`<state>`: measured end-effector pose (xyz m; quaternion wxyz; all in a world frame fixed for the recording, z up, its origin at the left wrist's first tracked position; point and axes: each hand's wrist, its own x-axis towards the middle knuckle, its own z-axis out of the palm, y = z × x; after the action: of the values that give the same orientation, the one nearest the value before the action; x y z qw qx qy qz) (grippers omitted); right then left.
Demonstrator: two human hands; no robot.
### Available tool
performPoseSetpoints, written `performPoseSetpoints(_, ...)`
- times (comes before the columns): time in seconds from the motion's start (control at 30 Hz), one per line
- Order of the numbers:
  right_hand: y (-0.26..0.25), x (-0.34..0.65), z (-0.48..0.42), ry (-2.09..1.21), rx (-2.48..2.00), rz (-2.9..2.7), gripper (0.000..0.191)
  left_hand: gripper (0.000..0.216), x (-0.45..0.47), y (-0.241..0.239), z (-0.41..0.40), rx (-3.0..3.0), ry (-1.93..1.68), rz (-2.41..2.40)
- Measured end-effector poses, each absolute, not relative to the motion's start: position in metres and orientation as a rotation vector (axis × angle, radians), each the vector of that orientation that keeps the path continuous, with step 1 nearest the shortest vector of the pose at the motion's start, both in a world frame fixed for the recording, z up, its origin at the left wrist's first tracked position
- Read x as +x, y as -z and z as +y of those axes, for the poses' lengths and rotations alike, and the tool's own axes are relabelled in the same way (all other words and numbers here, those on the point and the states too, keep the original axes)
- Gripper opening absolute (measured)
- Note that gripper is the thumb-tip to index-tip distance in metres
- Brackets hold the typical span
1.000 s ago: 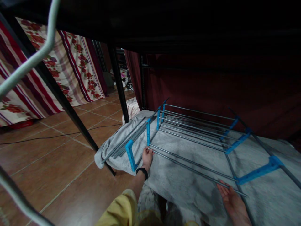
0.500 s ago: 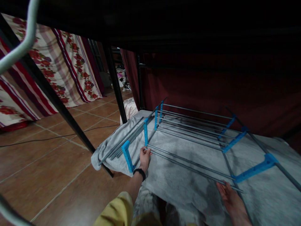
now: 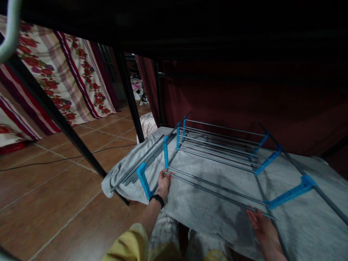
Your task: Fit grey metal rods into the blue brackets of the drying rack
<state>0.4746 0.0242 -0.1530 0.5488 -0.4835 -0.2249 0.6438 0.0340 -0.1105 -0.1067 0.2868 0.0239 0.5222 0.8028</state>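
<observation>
A rack of grey metal rods with blue plastic brackets (image 3: 288,194) lies flat on a grey blanket (image 3: 206,210). My left hand (image 3: 164,182), with a black band on the wrist, is closed round the left end of the nearest grey rod (image 3: 217,195). My right hand (image 3: 259,226) lies under the right end of the same rod, palm up and fingers stretched out, touching it. A bundle of loose grey rods (image 3: 143,163) lies on the blanket left of the rack, beside a blue bracket (image 3: 143,179).
A black bed frame post (image 3: 130,98) and a slanted black bar (image 3: 54,116) stand to the left. A dark red curtain (image 3: 244,105) hangs behind the rack. Brown floor tiles (image 3: 54,192) with a black cable run left. Floral striped cloth (image 3: 62,79) hangs at far left.
The view has drifted, so the rack and both hands sit a little further left and higher. My hands keep their places on the nearest rod.
</observation>
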Motion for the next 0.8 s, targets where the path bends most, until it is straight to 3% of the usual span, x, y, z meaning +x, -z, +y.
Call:
performPoseSetpoints(0.43, 0.130, 0.466, 0.026, -1.514, -1.156, -0.489, 0.013, 0.011, 0.027, 0.090, -0.112, -0.175, -2.196, 1.209)
performPoseSetpoints(0.8, 0.120, 0.461, 0.040, -1.447, -1.110, -0.495, 0.005, 0.021, 0.027, 0.070, -0.115, -0.257, -2.199, 1.162)
